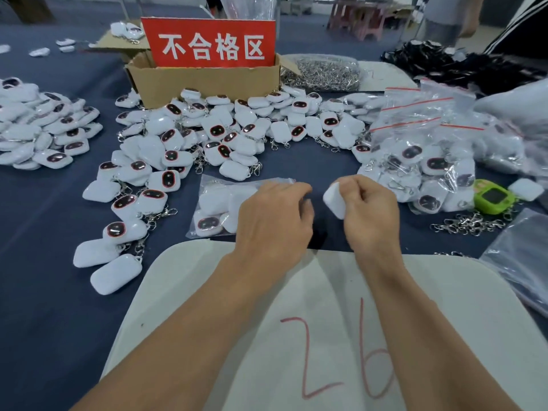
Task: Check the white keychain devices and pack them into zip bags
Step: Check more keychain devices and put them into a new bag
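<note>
Left hand sits knuckles-up over the end of the zip bag. Its fingertips are tucked under and hidden, so I can't tell if it's actually gripping. The bag lies flat on the blue table, with a few devices inside. Right hand is curled, pinching one white keychain device just beside the bag. Its clip is out of sight, maybe behind the palm.
</note>
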`<action>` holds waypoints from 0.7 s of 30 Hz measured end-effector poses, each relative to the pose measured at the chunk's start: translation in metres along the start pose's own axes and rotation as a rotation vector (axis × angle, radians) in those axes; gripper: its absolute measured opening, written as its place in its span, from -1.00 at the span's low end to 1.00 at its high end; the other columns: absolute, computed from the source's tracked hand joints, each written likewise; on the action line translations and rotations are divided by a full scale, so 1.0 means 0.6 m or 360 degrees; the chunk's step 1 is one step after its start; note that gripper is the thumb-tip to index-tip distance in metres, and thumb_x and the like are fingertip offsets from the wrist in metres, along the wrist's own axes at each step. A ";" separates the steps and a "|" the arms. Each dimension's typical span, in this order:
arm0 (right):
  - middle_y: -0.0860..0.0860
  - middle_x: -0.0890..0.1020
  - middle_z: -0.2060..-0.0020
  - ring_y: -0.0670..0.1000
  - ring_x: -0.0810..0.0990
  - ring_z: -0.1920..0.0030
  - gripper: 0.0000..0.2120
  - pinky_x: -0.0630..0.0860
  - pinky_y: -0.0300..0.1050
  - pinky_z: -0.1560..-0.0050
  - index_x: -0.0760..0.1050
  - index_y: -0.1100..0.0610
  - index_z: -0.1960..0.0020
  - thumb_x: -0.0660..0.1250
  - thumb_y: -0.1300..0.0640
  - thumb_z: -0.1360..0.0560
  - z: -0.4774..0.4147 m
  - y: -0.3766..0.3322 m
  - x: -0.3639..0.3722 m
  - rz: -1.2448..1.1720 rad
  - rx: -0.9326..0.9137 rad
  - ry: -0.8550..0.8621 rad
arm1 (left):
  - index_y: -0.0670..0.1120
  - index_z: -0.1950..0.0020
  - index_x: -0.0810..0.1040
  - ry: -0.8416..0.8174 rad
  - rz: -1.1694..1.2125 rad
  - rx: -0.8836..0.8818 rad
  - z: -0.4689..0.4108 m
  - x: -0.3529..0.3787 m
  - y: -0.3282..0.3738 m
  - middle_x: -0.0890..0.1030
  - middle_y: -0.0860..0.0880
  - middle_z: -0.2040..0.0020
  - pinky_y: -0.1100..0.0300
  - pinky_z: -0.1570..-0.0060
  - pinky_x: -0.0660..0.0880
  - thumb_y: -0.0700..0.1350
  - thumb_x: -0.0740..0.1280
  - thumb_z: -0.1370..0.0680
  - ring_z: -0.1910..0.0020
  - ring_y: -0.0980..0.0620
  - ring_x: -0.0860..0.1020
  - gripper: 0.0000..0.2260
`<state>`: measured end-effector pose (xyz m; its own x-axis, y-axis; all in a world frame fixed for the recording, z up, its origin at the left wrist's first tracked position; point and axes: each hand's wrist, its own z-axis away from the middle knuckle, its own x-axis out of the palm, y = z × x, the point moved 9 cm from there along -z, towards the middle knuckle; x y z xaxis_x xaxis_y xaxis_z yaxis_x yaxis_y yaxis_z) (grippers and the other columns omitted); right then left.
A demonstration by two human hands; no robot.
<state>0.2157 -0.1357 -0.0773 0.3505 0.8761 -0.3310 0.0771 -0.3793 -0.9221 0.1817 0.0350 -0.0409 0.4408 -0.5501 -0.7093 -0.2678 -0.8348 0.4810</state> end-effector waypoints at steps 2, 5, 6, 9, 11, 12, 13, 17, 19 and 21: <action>-0.10 0.62 0.29 -0.09 0.52 0.26 -0.74 0.48 -0.19 0.21 0.64 0.05 0.21 0.23 0.07 -0.56 0.018 0.004 -0.011 -0.0365 0.0122 0.0053 | -0.02 -0.11 0.72 0.0021 0.0153 0.0049 0.002 -0.002 0.016 0.73 -0.01 0.05 0.13 -0.01 0.41 -0.08 0.43 -0.54 -0.06 -0.06 0.61 -0.82; -0.03 0.58 0.33 -0.04 0.48 0.28 -0.70 0.45 -0.16 0.26 0.66 0.07 0.25 0.24 0.12 -0.58 0.035 0.006 -0.011 -0.0672 0.0260 0.0009 | 0.04 -0.19 0.70 -0.0073 0.0413 0.0130 0.004 0.001 0.033 0.68 0.09 0.13 0.23 -0.07 0.39 0.00 0.41 -0.56 0.12 0.11 0.48 -0.77; 0.02 0.57 0.34 -0.01 0.46 0.30 -0.68 0.42 -0.11 0.28 0.66 0.08 0.25 0.25 0.14 -0.61 0.037 0.006 -0.005 -0.0737 0.0336 -0.0043 | 0.04 -0.21 0.70 -0.0079 0.0489 0.0145 0.004 -0.002 0.035 0.67 0.12 0.14 0.25 -0.10 0.38 0.00 0.42 -0.55 0.13 0.17 0.45 -0.75; 0.05 0.53 0.41 0.00 0.37 0.44 -0.60 0.29 -0.13 0.41 0.67 0.07 0.30 0.25 0.15 -0.66 0.054 -0.002 0.016 -0.0813 0.0557 -0.0229 | 0.04 -0.26 0.69 -0.0036 0.0580 0.0103 0.002 -0.010 0.032 0.65 0.14 0.03 0.34 -0.14 0.36 0.04 0.45 -0.53 0.01 0.17 0.48 -0.69; 0.11 0.66 0.29 0.08 0.56 0.38 -0.62 0.42 -0.10 0.35 0.69 0.14 0.14 0.21 0.02 -0.70 0.069 -0.012 0.033 -0.0990 0.0678 -0.0413 | 0.07 -0.21 0.71 -0.0008 0.0561 0.0057 0.000 -0.015 0.030 0.61 0.13 -0.11 0.28 -0.15 0.40 0.07 0.44 -0.52 -0.10 0.09 0.51 -0.71; 0.15 0.73 0.12 0.13 0.69 0.21 -0.55 0.55 -0.04 0.26 0.68 0.21 -0.01 0.16 -0.08 -0.71 0.078 -0.019 0.047 -0.1097 0.0735 -0.0594 | 0.09 -0.16 0.72 0.0001 0.0535 0.0015 -0.001 -0.016 0.027 0.57 0.14 -0.19 0.25 -0.14 0.41 0.09 0.42 -0.51 -0.15 0.09 0.50 -0.74; 0.19 0.73 -0.05 0.16 0.73 -0.02 -0.46 0.62 0.04 0.10 0.65 0.25 -0.16 0.09 -0.16 -0.72 0.086 -0.026 0.058 -0.1162 0.0767 -0.0800 | 0.11 -0.11 0.72 0.0007 0.0517 -0.0026 -0.002 -0.017 0.022 0.54 0.16 -0.25 0.24 -0.15 0.40 0.12 0.40 -0.51 -0.17 0.12 0.48 -0.76; 0.29 0.63 -0.26 0.28 0.62 -0.27 -0.41 0.55 0.28 -0.30 0.51 0.34 -0.36 0.14 -0.15 -0.66 0.080 -0.028 0.059 -0.1207 0.0722 -0.1062 | 0.07 -0.06 0.72 0.0017 0.0660 -0.0071 -0.007 -0.014 0.007 0.55 0.21 -0.25 0.33 -0.19 0.38 0.12 0.37 -0.57 -0.23 0.19 0.49 -0.80; 0.21 0.69 -0.13 0.21 0.64 -0.11 -0.65 0.52 0.20 -0.22 0.65 0.29 -0.18 0.26 0.03 -0.64 0.056 -0.021 0.040 -0.0990 0.0555 -0.0838 | 0.00 -0.08 0.71 0.0026 0.0677 -0.0063 -0.010 -0.015 0.004 0.59 0.18 -0.18 0.28 -0.20 0.41 0.04 0.36 -0.60 -0.21 0.14 0.53 -0.81; 0.11 0.71 0.05 0.05 0.60 0.02 -0.78 0.45 0.05 -0.11 0.73 0.17 -0.01 0.29 0.17 -0.62 0.045 -0.021 0.027 -0.0736 0.0389 -0.0712 | -0.04 -0.10 0.70 -0.0042 0.0670 -0.0021 -0.013 -0.008 0.005 0.61 0.14 -0.13 0.24 -0.17 0.44 -0.04 0.34 -0.64 -0.16 0.13 0.56 -0.84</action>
<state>0.1950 -0.1088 -0.0768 -0.0907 0.9903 0.1048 -0.1053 0.0951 -0.9899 0.1855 0.0354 -0.0318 0.2730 -0.8436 -0.4623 -0.4089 -0.5368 0.7380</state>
